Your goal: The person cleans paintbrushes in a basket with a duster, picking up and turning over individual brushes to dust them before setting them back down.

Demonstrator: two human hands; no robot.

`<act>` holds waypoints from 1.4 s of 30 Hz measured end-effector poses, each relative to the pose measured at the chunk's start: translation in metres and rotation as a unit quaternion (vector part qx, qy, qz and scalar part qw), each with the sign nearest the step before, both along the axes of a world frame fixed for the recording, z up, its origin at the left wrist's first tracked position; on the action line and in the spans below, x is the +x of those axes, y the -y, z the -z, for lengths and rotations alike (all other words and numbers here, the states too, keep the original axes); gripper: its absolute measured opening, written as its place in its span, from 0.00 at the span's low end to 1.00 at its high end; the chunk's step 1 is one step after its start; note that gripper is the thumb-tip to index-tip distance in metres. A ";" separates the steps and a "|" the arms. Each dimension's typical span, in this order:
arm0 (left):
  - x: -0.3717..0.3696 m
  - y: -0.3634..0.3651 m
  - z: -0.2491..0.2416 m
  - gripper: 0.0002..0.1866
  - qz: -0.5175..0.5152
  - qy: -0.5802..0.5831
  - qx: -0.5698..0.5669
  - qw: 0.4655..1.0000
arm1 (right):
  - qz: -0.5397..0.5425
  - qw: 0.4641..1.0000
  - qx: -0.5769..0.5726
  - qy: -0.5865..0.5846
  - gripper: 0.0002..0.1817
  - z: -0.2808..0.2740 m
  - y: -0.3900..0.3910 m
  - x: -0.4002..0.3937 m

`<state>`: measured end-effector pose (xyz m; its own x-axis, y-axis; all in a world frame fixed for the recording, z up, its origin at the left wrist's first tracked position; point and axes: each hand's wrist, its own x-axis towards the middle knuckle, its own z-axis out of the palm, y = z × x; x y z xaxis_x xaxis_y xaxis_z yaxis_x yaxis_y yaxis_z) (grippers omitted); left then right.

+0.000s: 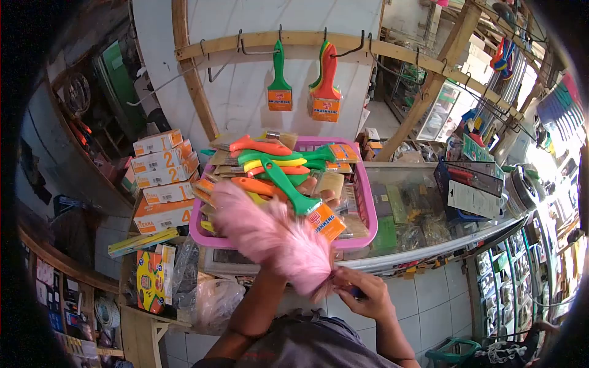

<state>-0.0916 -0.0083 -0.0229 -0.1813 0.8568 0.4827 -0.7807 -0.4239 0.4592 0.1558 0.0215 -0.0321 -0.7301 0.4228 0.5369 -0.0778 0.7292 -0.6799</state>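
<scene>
A pink feather duster [270, 239] is in my right hand [363, 293], whose fingers are closed round its lower end. The duster hides most of my left hand [331, 197]; a few fingertips show behind a green-handled paint brush [288, 187], curled round it. The brush has an orange label and tilts down to the right. Below and behind it, a pink basket [370, 230] holds a pile of brushes with orange, green and yellow handles [264, 147].
Brushes [279, 76] hang from hooks on a wooden rail [257, 44]. Orange and white boxes [162, 178] are stacked left of the basket. A glass counter [423, 196] extends right, with a dark package [469, 187] on it. A yellow box [151, 279] lies at lower left.
</scene>
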 end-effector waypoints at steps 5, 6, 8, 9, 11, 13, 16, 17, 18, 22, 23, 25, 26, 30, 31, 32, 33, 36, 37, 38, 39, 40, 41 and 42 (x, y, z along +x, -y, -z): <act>0.021 0.015 -0.022 0.36 -0.154 -0.030 -0.129 0.979 | 0.110 0.988 -0.108 0.004 0.21 0.006 -0.001 0.001; 0.021 0.015 -0.018 0.37 -0.148 -0.076 -0.083 0.983 | 0.083 0.992 -0.091 0.013 0.21 -0.002 -0.001 0.003; 0.011 0.007 -0.005 0.39 -0.042 -0.031 -0.019 0.998 | 0.012 1.000 -0.002 -0.001 0.17 -0.021 0.000 0.000; 0.003 0.001 0.000 0.40 0.056 0.061 0.000 0.997 | 0.056 0.997 -0.060 0.005 0.17 -0.014 -0.003 0.002; 0.013 0.018 -0.001 0.40 0.066 0.256 -0.037 0.964 | 0.140 0.975 -0.174 0.017 0.17 0.007 -0.012 0.008; 0.017 0.021 -0.015 0.38 0.008 0.165 -0.116 0.979 | 0.160 0.962 -0.223 -0.013 0.15 0.000 -0.011 0.007; 0.017 0.017 -0.020 0.39 0.035 0.179 -0.061 0.981 | 0.106 0.979 -0.173 -0.004 0.14 -0.001 -0.018 0.015; 0.015 0.013 -0.023 0.40 0.069 0.140 -0.017 0.988 | 0.108 0.974 -0.196 -0.017 0.15 0.000 -0.021 0.020; 0.015 0.013 -0.019 0.41 -0.016 -0.003 0.014 1.000 | 0.110 0.969 -0.219 -0.030 0.15 0.001 -0.023 0.024; 0.017 0.015 -0.016 0.41 -0.016 0.125 -0.076 0.989 | 0.092 0.949 -0.298 -0.042 0.12 -0.007 -0.025 0.037; 0.020 0.014 -0.015 0.40 -0.092 0.132 -0.122 0.979 | 0.060 0.954 -0.295 -0.013 0.11 -0.012 -0.028 0.042; 0.016 0.018 -0.021 0.39 0.006 0.082 -0.058 0.995 | -0.020 0.963 -0.269 0.015 0.11 -0.025 -0.035 0.047; 0.014 0.018 -0.024 0.39 0.054 0.056 -0.025 0.997 | -0.016 0.948 -0.316 -0.033 0.11 -0.021 -0.034 0.049; 0.021 0.022 -0.019 0.43 0.034 0.204 -0.045 0.977 | -0.021 0.942 -0.335 -0.024 0.15 -0.003 -0.046 0.057; 0.020 0.021 -0.019 0.43 0.035 0.155 -0.036 0.987 | -0.035 0.957 -0.286 0.035 0.16 -0.007 -0.050 0.058; 0.018 0.020 -0.020 0.43 0.036 0.105 -0.027 0.993 | -0.088 0.966 -0.241 0.007 0.15 -0.008 -0.052 0.055; 0.015 0.018 -0.020 0.43 0.035 0.054 -0.017 0.998 | -0.085 0.948 -0.305 -0.038 0.14 -0.008 -0.052 0.055; 0.011 0.013 -0.014 0.41 0.002 0.152 -0.138 0.979 | -0.056 0.856 -0.491 -0.150 0.15 0.001 -0.053 0.055; 0.015 0.017 -0.016 0.38 -0.022 0.119 -0.141 0.983 | -0.066 0.898 -0.426 -0.084 0.14 0.000 -0.059 0.056; 0.020 0.020 -0.021 0.36 -0.046 0.086 -0.143 0.985 | -0.075 0.931 -0.357 -0.018 0.14 -0.004 -0.065 0.059; 0.018 0.017 -0.025 0.33 -0.075 -0.077 -0.164 0.981 | -0.083 0.954 -0.283 0.047 0.14 -0.007 -0.070 0.062; 0.020 0.019 -0.028 0.34 -0.038 -0.006 -0.120 0.992 | -0.142 0.941 -0.304 0.029 0.14 -0.002 -0.077 0.066; 0.021 0.022 -0.028 0.35 -0.014 0.089 -0.097 0.991 | -0.136 0.915 -0.378 -0.025 0.14 0.010 -0.083 0.072; 0.021 0.024 -0.027 0.37 0.009 0.183 -0.071 0.981 | -0.128 0.881 -0.449 -0.077 0.16 0.008 -0.081 0.070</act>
<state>-0.0702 -0.0319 0.0045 -0.3042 0.9153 0.2639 -0.9110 -0.3605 0.2004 0.2261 0.1027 -0.0399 -0.8110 0.5593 0.1716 -0.3043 -0.1528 -0.9403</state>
